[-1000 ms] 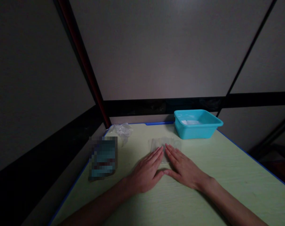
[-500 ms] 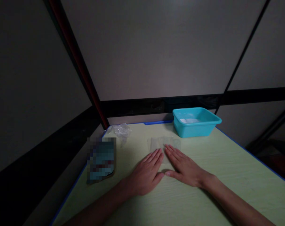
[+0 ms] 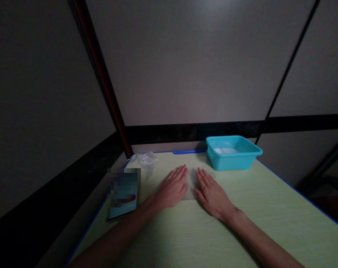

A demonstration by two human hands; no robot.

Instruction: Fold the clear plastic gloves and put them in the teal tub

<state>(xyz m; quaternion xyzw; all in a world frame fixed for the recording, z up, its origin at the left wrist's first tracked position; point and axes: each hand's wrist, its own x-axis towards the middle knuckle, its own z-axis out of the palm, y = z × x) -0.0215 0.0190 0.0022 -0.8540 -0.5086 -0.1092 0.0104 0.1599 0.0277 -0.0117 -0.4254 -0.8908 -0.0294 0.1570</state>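
A clear plastic bag or sheet (image 3: 190,191) lies flat on the pale green table (image 3: 180,238), partly covered by both hands. My left hand (image 3: 173,188) rests palm down over its left part, fingers stretched out and pointing away from me. On its right part lies my right hand (image 3: 212,193), also flat, with the fingers straight and the thumb toward the left hand. A strip of the plastic shows between the two hands. Neither hand grips anything.
A turquoise plastic basin (image 3: 232,160) with something white inside stands at the back right. Crumpled clear plastic (image 3: 146,160) lies at the back left corner. A blurred-out phone or tablet-like object (image 3: 126,201) is at the left edge, close to my left forearm. A wall (image 3: 191,74) rises behind the table.
My left hand has slid forward over the plastic, and the gap between the hands and thumbs has widened. The view has tilted slightly upward.
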